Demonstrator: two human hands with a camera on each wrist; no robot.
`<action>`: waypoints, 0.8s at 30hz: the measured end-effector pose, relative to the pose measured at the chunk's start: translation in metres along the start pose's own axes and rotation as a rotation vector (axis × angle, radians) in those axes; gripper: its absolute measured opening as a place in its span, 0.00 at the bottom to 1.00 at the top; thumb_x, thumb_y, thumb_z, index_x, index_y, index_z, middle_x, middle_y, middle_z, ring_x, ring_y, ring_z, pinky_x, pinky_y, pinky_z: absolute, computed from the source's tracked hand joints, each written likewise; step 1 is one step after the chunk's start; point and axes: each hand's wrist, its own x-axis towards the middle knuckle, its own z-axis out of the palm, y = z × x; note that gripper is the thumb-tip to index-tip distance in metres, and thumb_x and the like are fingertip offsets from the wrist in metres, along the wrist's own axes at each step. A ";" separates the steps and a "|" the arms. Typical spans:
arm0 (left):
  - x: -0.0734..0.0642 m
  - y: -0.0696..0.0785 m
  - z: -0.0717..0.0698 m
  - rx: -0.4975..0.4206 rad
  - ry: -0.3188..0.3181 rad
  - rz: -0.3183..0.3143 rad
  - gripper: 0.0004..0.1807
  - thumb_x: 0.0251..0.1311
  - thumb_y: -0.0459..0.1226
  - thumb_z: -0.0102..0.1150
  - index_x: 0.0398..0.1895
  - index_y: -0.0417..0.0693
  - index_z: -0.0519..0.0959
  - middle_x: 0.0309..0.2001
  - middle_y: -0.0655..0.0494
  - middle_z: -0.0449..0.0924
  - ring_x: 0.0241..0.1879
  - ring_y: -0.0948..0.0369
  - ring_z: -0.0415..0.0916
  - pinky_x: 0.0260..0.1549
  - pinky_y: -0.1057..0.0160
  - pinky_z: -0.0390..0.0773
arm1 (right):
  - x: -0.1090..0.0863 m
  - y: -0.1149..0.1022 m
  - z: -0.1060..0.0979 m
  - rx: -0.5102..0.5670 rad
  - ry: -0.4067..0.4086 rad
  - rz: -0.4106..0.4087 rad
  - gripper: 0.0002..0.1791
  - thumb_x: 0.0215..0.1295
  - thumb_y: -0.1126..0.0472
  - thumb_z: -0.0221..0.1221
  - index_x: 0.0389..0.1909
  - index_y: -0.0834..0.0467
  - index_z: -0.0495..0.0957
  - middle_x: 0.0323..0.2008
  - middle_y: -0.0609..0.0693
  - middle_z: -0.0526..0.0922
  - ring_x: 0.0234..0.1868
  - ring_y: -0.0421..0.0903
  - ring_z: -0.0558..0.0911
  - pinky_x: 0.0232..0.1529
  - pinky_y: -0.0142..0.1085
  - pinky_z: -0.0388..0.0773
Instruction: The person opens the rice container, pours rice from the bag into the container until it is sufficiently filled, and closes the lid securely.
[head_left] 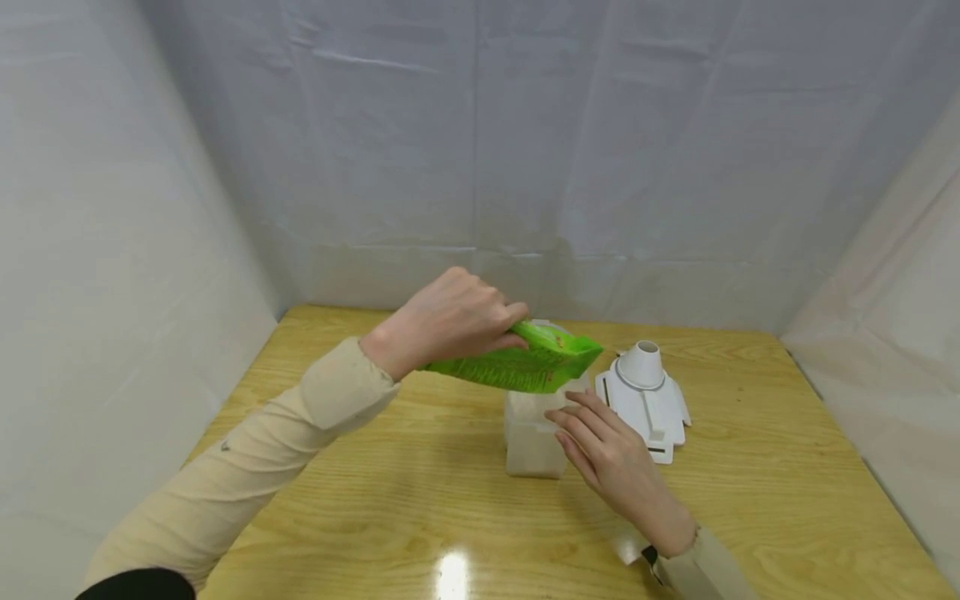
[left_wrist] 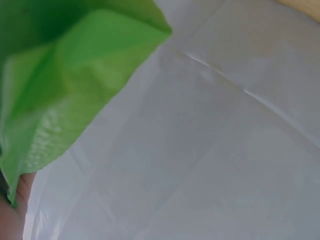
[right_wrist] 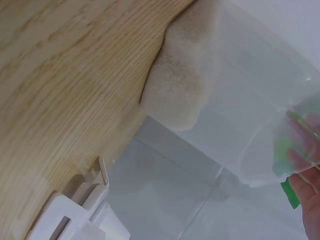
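Two hands (head_left: 611, 457) are near a container (head_left: 535, 452), the left (head_left: 457, 317) gripping a green bag (head_left: 536, 368).

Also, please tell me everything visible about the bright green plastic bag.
The bright green plastic bag looks thin, shiny and crumpled, with small reddish marks. The left hand grips it in the air, roughly sideways; its free end flares out. In the head view, it partly covers the whitish translucent container.

Yellowish wood-grain table (head_left: 757, 467) from centre to 6 o'clock, glare patch (head_left: 452, 575) at 6. Creased grey sheet (head_left: 525, 125) behind table at 12. Whitish side sheet (head_left: 97, 250) at 9, wrinkled pale side sheet (head_left: 892, 333) at 3.
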 end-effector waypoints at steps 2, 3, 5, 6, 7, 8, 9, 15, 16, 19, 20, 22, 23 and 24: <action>0.001 -0.001 0.000 -0.005 -0.009 0.001 0.22 0.63 0.56 0.65 0.23 0.51 0.75 0.13 0.62 0.65 0.15 0.66 0.52 0.12 0.63 0.65 | 0.000 0.000 0.000 -0.001 -0.004 0.003 0.20 0.82 0.52 0.45 0.51 0.58 0.84 0.47 0.51 0.86 0.58 0.54 0.81 0.64 0.43 0.75; 0.001 -0.002 -0.001 -0.007 -0.010 0.002 0.22 0.63 0.56 0.65 0.23 0.51 0.75 0.13 0.62 0.66 0.15 0.66 0.53 0.12 0.63 0.66 | 0.000 0.000 0.000 -0.001 -0.004 0.003 0.20 0.82 0.52 0.45 0.51 0.58 0.84 0.47 0.51 0.86 0.58 0.54 0.81 0.64 0.43 0.75; 0.002 -0.002 -0.001 -0.009 -0.010 0.006 0.22 0.63 0.56 0.65 0.23 0.50 0.75 0.14 0.62 0.65 0.15 0.65 0.53 0.12 0.62 0.67 | 0.000 0.000 0.000 -0.002 -0.004 0.002 0.20 0.82 0.52 0.45 0.51 0.58 0.84 0.46 0.51 0.86 0.58 0.54 0.81 0.64 0.43 0.75; 0.002 -0.003 -0.001 -0.011 -0.011 0.008 0.22 0.63 0.56 0.65 0.23 0.50 0.74 0.14 0.62 0.64 0.16 0.65 0.53 0.12 0.62 0.67 | 0.000 0.000 0.000 -0.002 -0.002 0.001 0.21 0.82 0.52 0.45 0.51 0.58 0.84 0.46 0.51 0.86 0.58 0.54 0.81 0.64 0.43 0.75; 0.002 -0.003 -0.001 -0.013 -0.010 0.010 0.22 0.63 0.56 0.65 0.23 0.50 0.74 0.14 0.63 0.63 0.16 0.65 0.52 0.12 0.62 0.67 | 0.000 0.001 0.001 -0.001 0.001 0.000 0.21 0.82 0.52 0.45 0.51 0.59 0.84 0.46 0.51 0.86 0.58 0.54 0.81 0.64 0.43 0.75; 0.003 -0.003 -0.001 -0.013 -0.010 0.011 0.22 0.63 0.56 0.65 0.23 0.50 0.74 0.14 0.63 0.62 0.16 0.65 0.52 0.12 0.62 0.66 | 0.000 0.001 0.001 -0.001 0.002 -0.001 0.21 0.82 0.52 0.45 0.51 0.59 0.84 0.46 0.51 0.86 0.58 0.54 0.81 0.64 0.44 0.75; 0.003 -0.004 -0.001 -0.013 -0.011 0.013 0.22 0.62 0.56 0.66 0.23 0.50 0.74 0.14 0.63 0.61 0.16 0.65 0.52 0.12 0.63 0.66 | 0.000 0.000 0.001 0.000 0.004 -0.002 0.21 0.82 0.52 0.45 0.50 0.59 0.84 0.46 0.51 0.86 0.58 0.54 0.81 0.64 0.44 0.75; 0.004 -0.005 0.000 -0.005 -0.021 0.022 0.23 0.62 0.56 0.66 0.22 0.50 0.74 0.14 0.63 0.59 0.16 0.65 0.50 0.13 0.63 0.63 | 0.000 0.000 0.001 0.007 0.007 -0.003 0.21 0.82 0.52 0.45 0.50 0.59 0.84 0.46 0.51 0.86 0.58 0.55 0.81 0.62 0.45 0.76; 0.004 -0.005 0.000 -0.003 -0.023 0.024 0.23 0.63 0.56 0.66 0.22 0.50 0.73 0.14 0.63 0.59 0.16 0.65 0.50 0.13 0.63 0.63 | 0.001 0.000 0.001 0.007 0.007 -0.003 0.21 0.82 0.52 0.45 0.50 0.59 0.84 0.46 0.51 0.86 0.58 0.55 0.81 0.62 0.45 0.77; 0.005 -0.005 -0.001 0.002 -0.036 0.026 0.23 0.63 0.56 0.65 0.23 0.50 0.74 0.14 0.62 0.62 0.16 0.66 0.51 0.13 0.63 0.63 | 0.001 0.000 0.000 0.009 0.008 -0.003 0.21 0.82 0.52 0.45 0.50 0.59 0.84 0.46 0.51 0.86 0.58 0.55 0.81 0.62 0.45 0.77; 0.006 -0.005 -0.001 0.003 -0.041 0.026 0.22 0.63 0.56 0.65 0.23 0.50 0.74 0.14 0.62 0.63 0.16 0.66 0.52 0.13 0.63 0.64 | 0.001 0.000 0.000 0.009 0.008 -0.001 0.20 0.82 0.52 0.45 0.50 0.59 0.84 0.46 0.51 0.86 0.58 0.55 0.81 0.62 0.45 0.77; 0.007 -0.006 -0.001 0.001 -0.052 0.023 0.22 0.63 0.56 0.65 0.23 0.50 0.75 0.13 0.62 0.64 0.16 0.66 0.52 0.13 0.63 0.64 | 0.001 0.000 0.000 0.008 0.010 -0.001 0.20 0.82 0.53 0.45 0.50 0.59 0.84 0.47 0.51 0.86 0.58 0.55 0.81 0.62 0.45 0.77; 0.008 -0.007 -0.002 -0.002 -0.058 0.021 0.22 0.62 0.56 0.65 0.23 0.50 0.75 0.13 0.61 0.65 0.16 0.66 0.52 0.13 0.63 0.63 | 0.001 0.000 0.000 0.008 0.012 -0.002 0.20 0.82 0.53 0.46 0.50 0.59 0.84 0.47 0.51 0.86 0.58 0.55 0.81 0.62 0.45 0.77; 0.008 -0.007 -0.002 -0.003 -0.063 0.020 0.22 0.62 0.56 0.65 0.23 0.50 0.75 0.13 0.61 0.65 0.16 0.66 0.52 0.14 0.64 0.63 | 0.001 0.000 -0.001 0.007 0.014 -0.003 0.20 0.82 0.53 0.46 0.50 0.59 0.84 0.47 0.51 0.86 0.58 0.55 0.81 0.62 0.45 0.77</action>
